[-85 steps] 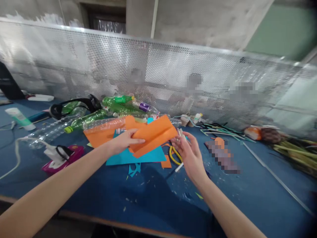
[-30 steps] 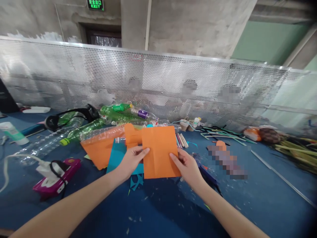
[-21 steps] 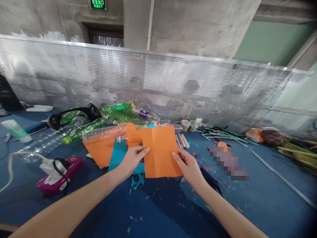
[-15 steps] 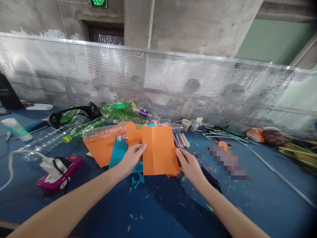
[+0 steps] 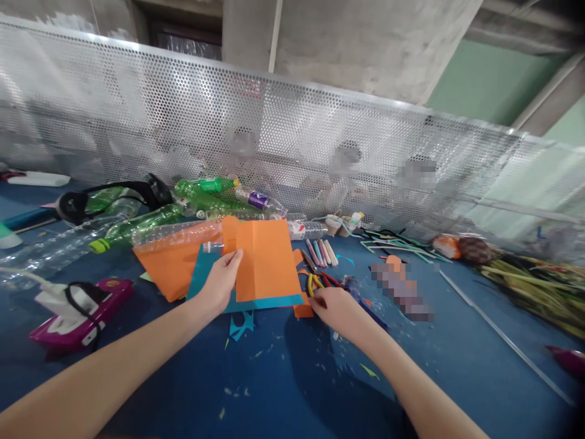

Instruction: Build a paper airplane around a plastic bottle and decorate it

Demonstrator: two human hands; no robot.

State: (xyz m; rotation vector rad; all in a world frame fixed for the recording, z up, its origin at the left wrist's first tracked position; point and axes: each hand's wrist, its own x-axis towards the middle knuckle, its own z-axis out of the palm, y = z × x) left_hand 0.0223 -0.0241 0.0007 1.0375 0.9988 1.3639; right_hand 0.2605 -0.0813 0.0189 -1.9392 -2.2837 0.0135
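My left hand [image 5: 223,280] pinches the left edge of a creased sheet of orange paper [image 5: 269,259], held up above a blue sheet [image 5: 265,302]. My right hand [image 5: 338,308] is away from the paper, with its fingers curled down at the yellow handle of a pair of scissors [image 5: 311,281]. The fingertips are partly hidden, so how firm this grip is does not show. A red handle [image 5: 329,279] lies just behind. Orange paper scraps [image 5: 303,310] lie beside the fingers, and a cut blue scrap [image 5: 242,324] is below the sheets.
Green bottles [image 5: 141,224] and clear bottles [image 5: 59,259] lie at the back left. A magenta power strip [image 5: 80,320] is at the left. Markers [image 5: 322,252] lie behind my right hand. To the right are thin strips [image 5: 402,247] and a long rod [image 5: 503,332]. A perforated metal screen [image 5: 292,146] closes the back.
My right hand has let go of the paper's right edge and moved down to the scissors. My left hand still holds the paper, now over the blue sheet. The view has shifted right and down.
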